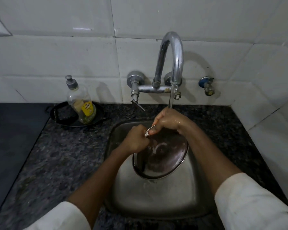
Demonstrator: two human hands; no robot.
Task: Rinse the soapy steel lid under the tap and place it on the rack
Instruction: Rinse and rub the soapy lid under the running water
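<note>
The round steel lid (163,156) is held tilted over the steel sink (140,196), its upper rim near the tap's stream. My left hand (136,140) grips the lid's upper left edge. My right hand (168,122) holds the top rim, with water from the curved chrome tap (173,52) running onto its back. Part of the lid's rim is hidden behind both hands. No rack is in view.
A dish-soap pump bottle (81,105) stands in a black oval tray (65,117) on the dark granite counter (56,155) to the left. The tap's handles and a small blue-topped valve (206,85) stick out from the white tiled wall.
</note>
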